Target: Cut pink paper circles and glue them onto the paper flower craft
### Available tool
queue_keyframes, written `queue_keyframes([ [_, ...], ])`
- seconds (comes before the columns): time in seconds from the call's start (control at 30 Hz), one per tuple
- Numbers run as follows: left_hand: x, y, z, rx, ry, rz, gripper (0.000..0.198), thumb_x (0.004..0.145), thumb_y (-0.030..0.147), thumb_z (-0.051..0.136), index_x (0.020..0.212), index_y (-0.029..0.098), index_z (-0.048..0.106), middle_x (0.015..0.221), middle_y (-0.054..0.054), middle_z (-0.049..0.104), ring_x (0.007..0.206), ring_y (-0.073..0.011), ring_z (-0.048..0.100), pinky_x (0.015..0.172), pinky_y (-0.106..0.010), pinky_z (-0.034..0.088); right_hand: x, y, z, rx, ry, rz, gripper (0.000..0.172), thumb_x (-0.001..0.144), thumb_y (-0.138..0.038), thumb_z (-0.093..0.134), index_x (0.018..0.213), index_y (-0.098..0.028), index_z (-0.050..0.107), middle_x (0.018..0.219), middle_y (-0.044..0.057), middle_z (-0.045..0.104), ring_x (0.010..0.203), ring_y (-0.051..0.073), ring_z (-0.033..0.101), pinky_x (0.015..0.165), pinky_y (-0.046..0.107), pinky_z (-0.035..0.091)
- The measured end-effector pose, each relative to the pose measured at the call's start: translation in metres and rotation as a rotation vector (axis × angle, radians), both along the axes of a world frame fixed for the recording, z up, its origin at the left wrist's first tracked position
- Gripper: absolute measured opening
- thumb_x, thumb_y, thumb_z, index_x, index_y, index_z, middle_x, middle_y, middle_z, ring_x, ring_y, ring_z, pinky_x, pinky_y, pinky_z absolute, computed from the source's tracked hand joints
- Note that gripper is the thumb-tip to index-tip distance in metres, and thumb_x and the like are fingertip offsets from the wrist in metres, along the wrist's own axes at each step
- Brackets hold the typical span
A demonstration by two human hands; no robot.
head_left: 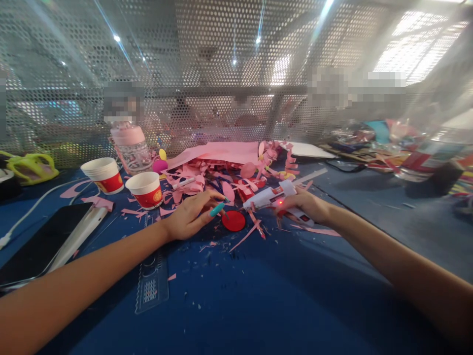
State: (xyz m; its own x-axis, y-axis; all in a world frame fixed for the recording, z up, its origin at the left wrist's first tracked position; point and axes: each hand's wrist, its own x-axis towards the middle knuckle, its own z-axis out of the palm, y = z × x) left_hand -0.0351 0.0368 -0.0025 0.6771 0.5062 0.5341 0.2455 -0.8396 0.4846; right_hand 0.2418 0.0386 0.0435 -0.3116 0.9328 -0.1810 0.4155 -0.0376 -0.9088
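A white glue gun (269, 195) with a red light is gripped in my right hand (301, 202). Its nozzle points left, toward a flat red disc (233, 221) on the blue table. My left hand (192, 213) is beside the disc's left edge, thumb and fingers drawn together. A long teal nail (217, 209) shows at the thumb. Something thin and dark comes down from the fingertips onto the disc; its kind is too small to tell. Pink paper scraps (192, 183) are heaped just behind both hands.
Two paper cups (144, 190) and a pink-lidded bottle (129, 148) stand left. A phone (48, 236), a white cable (33, 209) and a clear ruler (152, 286) lie nearer. A plastic cup (424, 155) stands right. A perforated metal screen (221, 74) rises behind the table.
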Motion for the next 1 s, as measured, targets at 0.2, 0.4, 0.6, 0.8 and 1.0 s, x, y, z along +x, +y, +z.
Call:
queue_keyframes([
  [0.2,0.000,0.002,-0.001,-0.013,0.049,0.010,0.040,0.091,0.041,0.032,0.120,0.014,0.038,0.098,-0.013,0.062,0.088,-0.0221,0.062,0.074,-0.036,0.047,-0.007,-0.001,-0.005,0.010,-0.019,0.010,0.010,0.051,-0.024,0.056,0.050,-0.016,0.051,0.036,-0.002,0.051,0.028,0.006,0.035,0.030,0.020,0.024],
  [0.4,-0.001,0.002,-0.002,-0.019,0.033,0.018,0.040,0.091,0.041,0.033,0.118,0.012,0.039,0.098,-0.014,0.061,0.088,-0.0214,0.061,0.075,-0.036,0.048,-0.011,-0.002,-0.006,0.039,-0.054,-0.029,0.010,0.052,-0.025,0.054,0.055,-0.016,0.053,0.041,-0.001,0.055,0.031,0.007,0.037,0.031,0.021,0.024],
  [0.6,0.000,0.002,-0.001,-0.013,0.041,0.023,0.039,0.091,0.041,0.033,0.118,0.014,0.040,0.097,-0.013,0.062,0.087,-0.0214,0.061,0.075,-0.037,0.048,-0.012,-0.002,-0.007,0.034,-0.050,-0.044,0.009,0.052,-0.024,0.054,0.055,-0.016,0.052,0.038,-0.002,0.052,0.030,0.007,0.036,0.030,0.021,0.024],
  [0.8,-0.001,0.002,-0.002,-0.012,0.043,0.028,0.038,0.090,0.040,0.035,0.118,0.015,0.041,0.095,-0.012,0.063,0.086,-0.0208,0.062,0.072,-0.034,0.048,-0.009,-0.001,-0.009,0.021,-0.039,-0.027,0.011,0.054,-0.024,0.053,0.047,-0.017,0.048,0.034,-0.002,0.048,0.027,0.007,0.035,0.030,0.021,0.026],
  [1.0,0.001,0.002,-0.001,0.003,0.035,0.028,0.036,0.090,0.039,0.036,0.115,0.015,0.043,0.094,-0.011,0.064,0.085,-0.0202,0.062,0.071,-0.033,0.049,-0.008,-0.001,-0.007,0.008,-0.046,-0.020,0.012,0.055,-0.022,0.053,0.045,-0.016,0.050,0.033,-0.002,0.049,0.026,0.006,0.035,0.028,0.020,0.025],
])
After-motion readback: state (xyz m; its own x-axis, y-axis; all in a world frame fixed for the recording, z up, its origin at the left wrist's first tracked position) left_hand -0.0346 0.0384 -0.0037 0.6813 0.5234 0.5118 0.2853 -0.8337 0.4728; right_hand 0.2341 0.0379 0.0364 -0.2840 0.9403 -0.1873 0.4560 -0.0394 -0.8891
